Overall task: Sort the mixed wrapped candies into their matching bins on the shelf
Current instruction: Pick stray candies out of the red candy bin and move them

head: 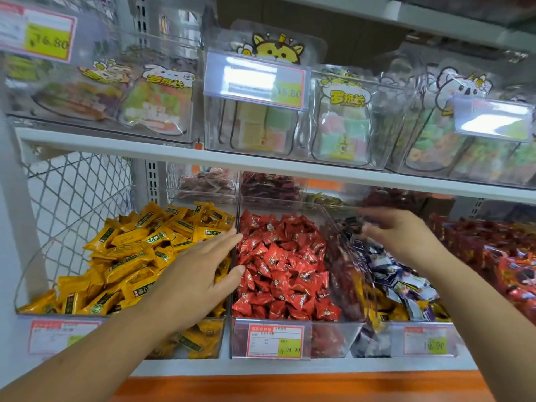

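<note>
Three clear bins stand side by side on the lower shelf. The left bin [29, 311] is heaped with yellow wrapped candies [127, 256]. Red wrapped candies [278, 265] fill the middle bin [327, 340]. The right bin [455, 338] holds a mix of dark blue-and-white candies [388, 271] with some yellow ones [385, 309] among them. My left hand [197, 274] lies flat with straight fingers over the yellow pile, its fingertips at the wall of the red bin. My right hand [403, 233] reaches over the back of the mixed bin, fingers extended and blurred, nothing visibly in it.
The upper shelf [261, 163] hangs low over the bins and carries clear boxes of bagged soft candy [342, 123]. A wire mesh panel [75, 204] closes the left side. More red packets [493, 256] lie to the right, and smaller bins [269, 190] stand behind.
</note>
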The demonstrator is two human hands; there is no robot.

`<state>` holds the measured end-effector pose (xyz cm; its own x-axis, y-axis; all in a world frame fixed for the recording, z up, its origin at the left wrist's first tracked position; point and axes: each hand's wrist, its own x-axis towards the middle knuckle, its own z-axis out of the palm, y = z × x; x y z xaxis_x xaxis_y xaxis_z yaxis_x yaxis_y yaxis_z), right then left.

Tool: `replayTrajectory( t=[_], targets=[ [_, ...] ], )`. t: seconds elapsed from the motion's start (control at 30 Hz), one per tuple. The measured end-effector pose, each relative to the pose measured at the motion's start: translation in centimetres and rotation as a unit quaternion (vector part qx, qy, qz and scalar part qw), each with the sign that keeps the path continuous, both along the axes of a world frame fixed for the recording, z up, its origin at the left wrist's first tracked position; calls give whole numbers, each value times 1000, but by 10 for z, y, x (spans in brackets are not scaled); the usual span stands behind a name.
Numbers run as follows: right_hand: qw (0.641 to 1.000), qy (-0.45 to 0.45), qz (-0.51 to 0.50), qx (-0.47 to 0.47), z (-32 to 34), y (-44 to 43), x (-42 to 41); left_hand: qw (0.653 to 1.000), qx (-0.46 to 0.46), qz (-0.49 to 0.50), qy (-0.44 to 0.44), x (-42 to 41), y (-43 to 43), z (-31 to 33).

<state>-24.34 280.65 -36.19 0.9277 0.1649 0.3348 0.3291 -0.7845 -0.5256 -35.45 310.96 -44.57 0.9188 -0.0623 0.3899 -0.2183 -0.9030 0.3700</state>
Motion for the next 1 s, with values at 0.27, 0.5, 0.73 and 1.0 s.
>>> replayTrajectory(
  t=[0.27, 0.5, 0.73, 1.0],
  targets=[
    [987, 27, 140, -69, -27, 127, 13, 1000, -11, -6, -2, 1, 2, 0],
    [986, 59, 93, -127, -79, 152, 53, 1000, -16, -15, 10, 2, 3, 1],
    [989, 68, 113, 70, -62, 125, 32, 1000, -15, -10, 8, 2, 2, 1],
    [991, -77, 18, 107, 4, 29, 7, 1000, -7, -5, 11, 3, 2, -1]
  ],
)
